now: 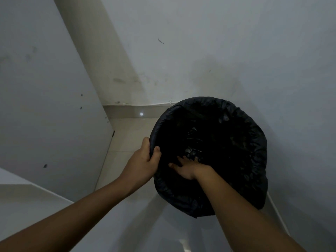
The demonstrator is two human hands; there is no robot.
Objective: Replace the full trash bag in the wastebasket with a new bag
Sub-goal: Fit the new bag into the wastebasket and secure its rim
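Looking straight down now, and the wastebasket [209, 202] is standing on the pale tiled floor [127, 135], tucked into the corner against the grey wall [218, 51], with a white panel [45, 106] rising on the left side. A black trash bag [254, 142] is lining it, the plastic folding over the rim all the way round and hanging down the outside in wrinkles. The left hand [143, 160] is gripping the near-left part of the rim: the thumb is hooking over onto the inner side of the bag while the other fingers are curling round the outside, so plastic and rim are being clamped together. The right hand [185, 168] is reaching down inside the opening, the forearm crossing the near edge of the bag, with the fingers spreading fairly straight and pressing against the dark plastic inside. It is very dim in there; a few pale glints are showing deeper in the bag, just beyond the fingertips, but what they are cannot be told. Both arms are coming in from the bottom of the view, bare to the elbow.
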